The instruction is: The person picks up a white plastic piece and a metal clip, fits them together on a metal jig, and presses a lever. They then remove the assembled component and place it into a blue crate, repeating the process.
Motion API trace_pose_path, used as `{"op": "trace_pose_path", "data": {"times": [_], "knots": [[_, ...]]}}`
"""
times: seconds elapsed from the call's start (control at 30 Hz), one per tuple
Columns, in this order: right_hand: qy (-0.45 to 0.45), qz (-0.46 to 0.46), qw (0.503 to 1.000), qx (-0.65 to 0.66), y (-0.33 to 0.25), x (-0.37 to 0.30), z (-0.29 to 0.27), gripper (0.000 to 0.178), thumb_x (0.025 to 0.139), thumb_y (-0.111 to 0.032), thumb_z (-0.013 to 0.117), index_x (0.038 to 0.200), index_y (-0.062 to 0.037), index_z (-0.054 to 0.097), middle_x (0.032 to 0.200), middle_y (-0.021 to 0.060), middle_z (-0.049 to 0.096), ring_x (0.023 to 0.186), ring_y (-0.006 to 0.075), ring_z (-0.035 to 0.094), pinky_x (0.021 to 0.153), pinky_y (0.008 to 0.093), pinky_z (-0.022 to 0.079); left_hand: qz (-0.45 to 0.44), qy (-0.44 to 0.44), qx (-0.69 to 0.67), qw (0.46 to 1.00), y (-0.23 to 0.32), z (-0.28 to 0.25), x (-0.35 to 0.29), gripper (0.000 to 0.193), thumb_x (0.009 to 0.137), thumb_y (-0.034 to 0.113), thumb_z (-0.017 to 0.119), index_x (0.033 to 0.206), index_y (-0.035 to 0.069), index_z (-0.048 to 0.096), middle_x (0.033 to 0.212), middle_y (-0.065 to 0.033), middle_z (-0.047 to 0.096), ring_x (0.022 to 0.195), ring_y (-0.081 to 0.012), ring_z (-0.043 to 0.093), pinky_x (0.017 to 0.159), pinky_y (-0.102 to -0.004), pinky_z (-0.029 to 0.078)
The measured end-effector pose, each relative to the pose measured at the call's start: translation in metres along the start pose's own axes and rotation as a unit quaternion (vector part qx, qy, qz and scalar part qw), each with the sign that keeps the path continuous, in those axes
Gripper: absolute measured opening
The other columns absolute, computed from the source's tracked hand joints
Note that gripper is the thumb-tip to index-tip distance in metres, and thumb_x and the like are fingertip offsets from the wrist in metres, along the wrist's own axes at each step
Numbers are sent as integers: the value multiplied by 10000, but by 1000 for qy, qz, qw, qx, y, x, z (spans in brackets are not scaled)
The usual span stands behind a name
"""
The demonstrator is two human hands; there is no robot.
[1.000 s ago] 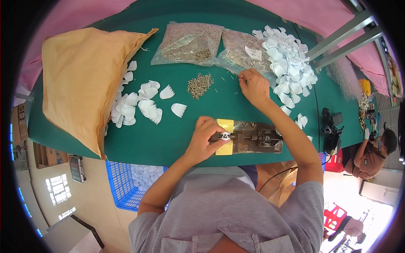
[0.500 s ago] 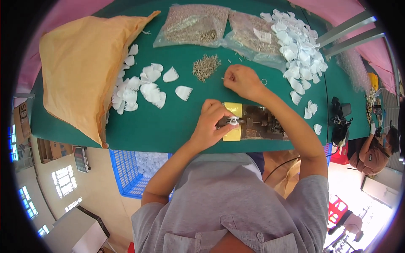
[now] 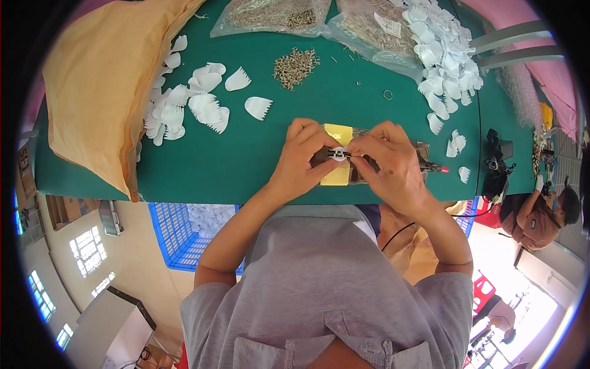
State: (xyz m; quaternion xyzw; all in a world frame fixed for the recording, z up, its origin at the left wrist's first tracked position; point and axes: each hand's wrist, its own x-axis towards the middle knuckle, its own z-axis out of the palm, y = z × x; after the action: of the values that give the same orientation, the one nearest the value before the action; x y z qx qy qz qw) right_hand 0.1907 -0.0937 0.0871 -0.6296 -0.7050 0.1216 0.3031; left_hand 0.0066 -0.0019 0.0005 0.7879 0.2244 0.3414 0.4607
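I log a small assembly workshop: green worktable [image 3: 246,160], white plastic parts [image 3: 184,111] heaped, bagged metal pieces [image 3: 270,13], blue crate [image 3: 178,237].

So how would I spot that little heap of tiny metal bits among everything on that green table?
Start at the green table and look to its far edge, where two clear plastic bags lie side by side. Just in front of the gap between them sits the small metal heap. Unlike the white comb-edged pieces to its left, it is a brownish, grainy mound lying loose, outside any bag.
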Motion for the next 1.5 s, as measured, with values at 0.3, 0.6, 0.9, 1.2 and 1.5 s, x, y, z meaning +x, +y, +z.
{"op": "trace_pose_path", "data": {"times": [0.3, 0.6, 0.9, 1.2, 1.5], "knots": [[21, 52, 998, -35, -1, -9, -10, 248, 800, 18, 784, 1027, -65, 731, 941, 77, 724, 889, 285, 651, 784, 403, 536, 3, 0, 0, 1000, -4, 2, -2, 284, 780, 72, 885, 1001, 59, 707, 964, -52, 639, 1051, -272, 543, 876, -379, 475], [213, 325, 900, -199, 107, -152, -50, 149, 1032, -126, 659, 1100, -14, 731, 1010, 110, 712, 902, 263, 661, 826, 381, 520, -4, -3, -26, 1000, -2, 3, 0, 262, 793, 67, 891, 989, 54, 717, 929, -31, 655, 992, -239, 581, 855, -356, 483], [290, 291, 803, 432, 161, -158, -81, 348, 1095, -207, 514, 782, -57, 498, 737, 12, 419, 680, 147, 395, 639, 332, 340, -28, 13, -26, 999, -3, 9, 1, 268, 750, 117, 914, 941, 69, 733, 899, -51, 667, 996, -249, 567, 876, -366, 441], [408, 240, 814, 336, 92, -92, -74, 419, 1117, -276, 567, 825, 7, 663, 711, 44, 588, 663, 122, 525, 638, 297, 410, -33, 15, -8, 999, 3, 3, -2, 252, 769, 70, 911, 979, 71, 771, 920, -15, 704, 1022, -226, 561, 875, -340, 470], [442, 355, 745, 351, 153, -152, -32, 293, 1097, -252, 623, 957, -13, 717, 800, 27, 627, 729, 100, 560, 672, 244, 446, 21, 9, -152, 988, 44, -111, -45, 346, 661, 32, 932, 947, 52, 737, 962, -38, 731, 944, -218, 611, 876, -353, 486]]}}
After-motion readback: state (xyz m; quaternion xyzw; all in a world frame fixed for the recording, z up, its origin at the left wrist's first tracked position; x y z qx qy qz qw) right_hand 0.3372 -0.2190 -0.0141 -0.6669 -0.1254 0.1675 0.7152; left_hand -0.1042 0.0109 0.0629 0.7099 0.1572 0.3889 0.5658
